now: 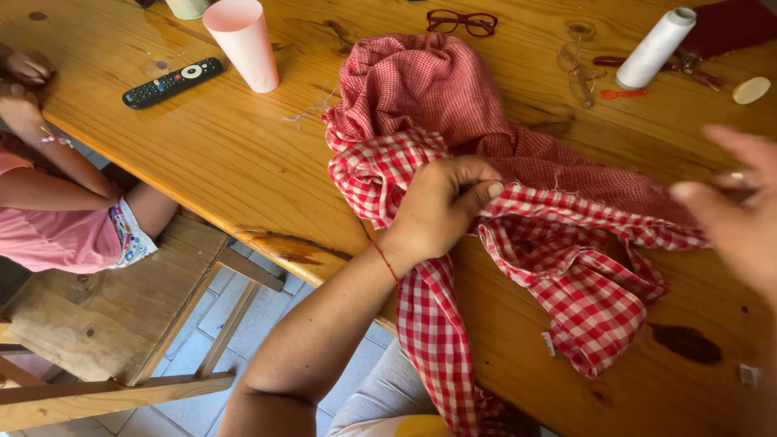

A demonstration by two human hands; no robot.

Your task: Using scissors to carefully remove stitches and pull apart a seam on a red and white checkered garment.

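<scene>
Red-and-white checked cloth point(566, 267), pink cup point(243, 44), white thread spool point(655, 48).

One view only, from a camera worn on the person's head. It looks steeply down and forward over the near edge of the wooden worktop point(243, 162), which runs slantwise from upper left to lower right. It sits close: the person's own forearms rise from the bottom edge, and the left hand point(441, 206) fills the centre. The right hand point(740, 214) is cut by the right border and blurred. At lower left the view drops past the worktop's edge to a wooden bench point(113, 307) and tiled floor point(202, 356).
</scene>
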